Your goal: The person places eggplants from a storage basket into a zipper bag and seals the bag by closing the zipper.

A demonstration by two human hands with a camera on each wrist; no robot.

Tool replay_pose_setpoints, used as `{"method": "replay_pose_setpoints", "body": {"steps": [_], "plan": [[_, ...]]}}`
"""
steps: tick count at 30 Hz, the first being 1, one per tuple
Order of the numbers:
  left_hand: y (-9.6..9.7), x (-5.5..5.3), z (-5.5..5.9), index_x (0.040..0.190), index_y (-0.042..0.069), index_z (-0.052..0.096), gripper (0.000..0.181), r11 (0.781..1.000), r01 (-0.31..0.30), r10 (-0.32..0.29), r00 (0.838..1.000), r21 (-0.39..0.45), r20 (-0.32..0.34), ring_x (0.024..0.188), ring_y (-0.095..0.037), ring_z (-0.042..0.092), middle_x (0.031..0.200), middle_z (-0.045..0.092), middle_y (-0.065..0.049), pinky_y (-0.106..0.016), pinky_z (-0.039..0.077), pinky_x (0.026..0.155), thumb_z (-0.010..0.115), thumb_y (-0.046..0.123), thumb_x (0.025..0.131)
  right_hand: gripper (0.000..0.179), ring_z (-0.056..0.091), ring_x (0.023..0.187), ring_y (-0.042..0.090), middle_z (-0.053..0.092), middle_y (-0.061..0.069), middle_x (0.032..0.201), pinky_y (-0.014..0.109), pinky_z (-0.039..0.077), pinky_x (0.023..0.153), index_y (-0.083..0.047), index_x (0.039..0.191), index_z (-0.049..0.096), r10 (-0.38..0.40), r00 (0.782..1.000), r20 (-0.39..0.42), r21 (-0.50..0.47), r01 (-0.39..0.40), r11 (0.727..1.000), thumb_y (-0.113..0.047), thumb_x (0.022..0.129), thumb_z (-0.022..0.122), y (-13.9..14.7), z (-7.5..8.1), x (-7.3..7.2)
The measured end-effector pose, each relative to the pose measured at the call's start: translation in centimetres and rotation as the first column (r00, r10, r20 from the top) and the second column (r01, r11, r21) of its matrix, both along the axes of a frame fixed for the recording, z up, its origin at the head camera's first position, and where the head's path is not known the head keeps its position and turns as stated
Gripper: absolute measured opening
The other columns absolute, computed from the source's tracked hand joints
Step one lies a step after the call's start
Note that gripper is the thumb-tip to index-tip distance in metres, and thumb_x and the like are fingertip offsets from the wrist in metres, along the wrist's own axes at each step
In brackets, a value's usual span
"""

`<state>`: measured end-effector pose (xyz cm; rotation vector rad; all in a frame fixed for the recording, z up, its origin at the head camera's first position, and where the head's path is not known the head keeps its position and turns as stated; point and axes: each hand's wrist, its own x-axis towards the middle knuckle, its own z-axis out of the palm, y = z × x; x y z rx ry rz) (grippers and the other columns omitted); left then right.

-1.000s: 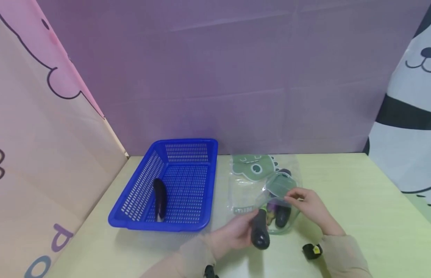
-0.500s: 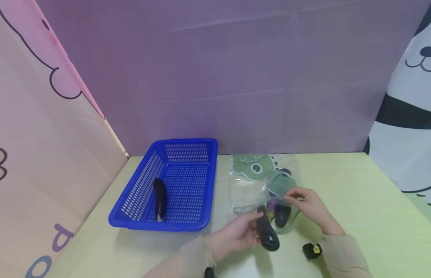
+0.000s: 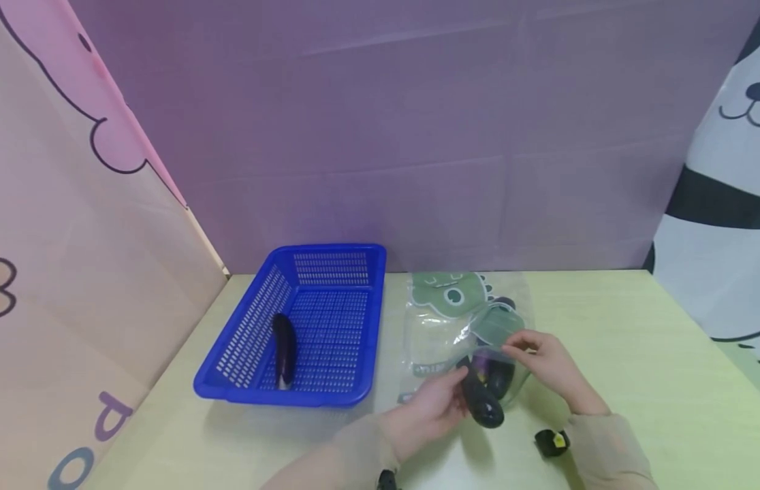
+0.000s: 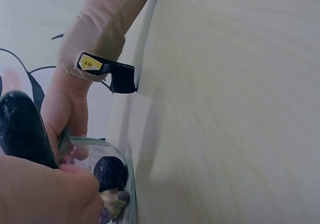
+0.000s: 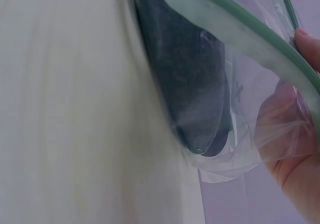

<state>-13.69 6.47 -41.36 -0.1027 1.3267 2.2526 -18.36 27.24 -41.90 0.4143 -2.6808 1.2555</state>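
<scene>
My left hand (image 3: pixel 436 406) grips a dark eggplant (image 3: pixel 481 399) near its stem end, its rounded end pointing forward and down to the right. It overlaps the mouth of a clear zip bag (image 3: pixel 436 333) with a green dinosaur print. My right hand (image 3: pixel 538 358) pinches the bag's upper edge between thumb and fingers, lifting the mouth apart. Inside the bag lie several dark eggplants (image 3: pixel 500 378); the left wrist view shows one eggplant (image 4: pixel 110 173) beside a pale, purplish item (image 4: pixel 114 204). Through the plastic, the right wrist view shows an eggplant (image 5: pixel 185 73) close up.
Left of the bag stands a blue perforated basket (image 3: pixel 380 306) with one long eggplant (image 3: pixel 285 350) in it. A small black device (image 3: pixel 551 443) with a yellow label sits at the right wrist. Behind the pale table (image 3: pixel 650 340) hangs a purple cloth (image 3: pixel 417 136).
My left hand has moved right and slightly up, bringing the eggplant from left of the bag's mouth to overlap it, its rounded end swung rightward. The right hand stays at the bag's edge.
</scene>
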Motion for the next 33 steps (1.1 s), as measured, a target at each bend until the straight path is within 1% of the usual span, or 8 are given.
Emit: {"method": "replay_pose_setpoints", "body": {"steps": [4,8,11,14,17,23,30,33], "plan": [[0.8,-0.1,0.2,0.127,-0.01,0.042,0.039,0.998,-0.061,0.061,0.998,0.011,-0.003,0.102,-0.018,0.056,0.126,0.054,-0.021,-0.026,0.046,0.09,0.042,0.015,0.098,0.011,0.055,0.079,-0.002,0.069,0.006,0.09,0.022,0.049,0.072,-0.003,0.092,0.068,0.002,1.0,0.007,-0.004,-0.002,1.0,-0.013,0.088,0.064,0.0,0.1,0.1],[1.5,-0.4,0.2,0.129,-0.012,0.04,0.041,0.997,-0.079,0.079,0.996,0.024,-0.033,0.113,-0.03,0.056,0.13,0.051,-0.026,-0.032,0.046,0.097,0.046,0.01,0.095,0.01,0.055,0.081,-0.002,0.069,0.007,0.091,0.024,0.048,0.074,-0.004,0.091,0.068,0.002,1.0,0.004,-0.007,-0.002,1.0,-0.013,0.088,0.064,0.0,0.2,0.1],[1.7,-0.5,0.2,0.128,-0.015,0.04,0.043,0.995,-0.098,0.098,0.993,-0.009,-0.062,0.119,-0.034,0.053,0.13,0.051,-0.027,-0.035,0.045,0.101,0.049,0.007,0.092,0.01,0.055,0.082,-0.002,0.069,0.007,0.092,0.026,0.048,0.075,-0.005,0.091,0.068,0.003,1.0,-0.001,-0.006,-0.003,1.0,-0.014,0.088,0.065,0.0,0.2,0.0],[1.9,-0.6,0.1,0.126,-0.015,0.043,0.041,0.988,-0.138,0.131,0.987,-0.075,-0.091,0.116,-0.034,0.054,0.127,0.053,-0.027,-0.036,0.045,0.101,0.049,0.007,0.093,0.011,0.055,0.081,-0.002,0.069,0.007,0.092,0.024,0.048,0.074,-0.005,0.092,0.068,0.006,1.0,-0.008,0.002,-0.006,1.0,-0.014,0.088,0.065,0.0,0.2,0.0],[2.1,-0.7,0.0,0.125,-0.015,0.044,0.04,0.974,-0.185,0.17,0.979,-0.134,-0.114,0.114,-0.034,0.056,0.124,0.054,-0.027,-0.039,0.046,0.101,0.048,0.01,0.094,0.011,0.055,0.079,-0.003,0.069,0.007,0.091,0.022,0.048,0.073,-0.004,0.091,0.068,0.01,1.0,-0.016,0.001,-0.01,1.0,-0.014,0.088,0.065,0.0,0.2,-0.1],[2.6,-1.1,-0.2,0.126,-0.015,0.044,0.042,0.954,-0.239,0.216,0.967,-0.183,-0.134,0.112,-0.035,0.056,0.122,0.055,-0.027,-0.044,0.046,0.1,0.047,0.012,0.094,0.009,0.054,0.077,-0.004,0.069,0.007,0.087,0.02,0.049,0.07,-0.004,0.09,0.068,0.009,0.999,-0.033,-0.018,-0.009,1.0,-0.011,0.088,0.065,0.0,0.2,-0.1],[3.4,-2.2,-0.8,0.127,-0.014,0.045,0.045,0.904,-0.315,0.275,0.946,-0.288,-0.171,0.112,-0.039,0.057,0.122,0.055,-0.03,-0.047,0.046,0.099,0.052,0.012,0.091,0.008,0.054,0.075,-0.003,0.068,0.006,0.086,0.02,0.049,0.067,-0.004,0.089,0.068,0.018,0.999,-0.045,-0.034,-0.02,0.999,-0.01,0.087,0.065,0.0,0.0,-0.1],[3.5,-2.7,-1.1,0.129,-0.014,0.043,0.049,0.887,-0.326,0.283,0.944,-0.328,-0.172,0.116,-0.042,0.053,0.125,0.053,-0.031,-0.049,0.044,0.101,0.055,0.013,0.09,0.007,0.054,0.075,-0.004,0.068,0.006,0.085,0.02,0.049,0.068,-0.003,0.088,0.068,0.008,0.999,-0.05,-0.031,-0.01,0.999,-0.009,0.087,0.064,0.0,0.0,-0.1]]}}
